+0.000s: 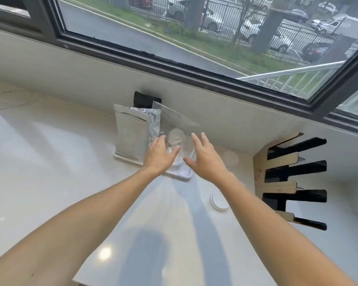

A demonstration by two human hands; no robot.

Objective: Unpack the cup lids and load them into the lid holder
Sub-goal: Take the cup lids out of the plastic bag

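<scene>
Head view: pale countertop [50,162] under window [174,27]

- The left hand [160,153] covers part of the clear lids in the plastic bag [177,122]; their number cannot be told.
- The black pouch [146,100] stands mostly hidden behind the silver pouches [132,137].

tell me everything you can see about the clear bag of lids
The bag is thin clear plastic, standing on a white tray beside the silver pouches, its loose top leaning toward the wall. Round clear lids show through its lower part. The left hand holds its near side; the right hand, fingers spread, reaches its other side, contact unclear.
</scene>
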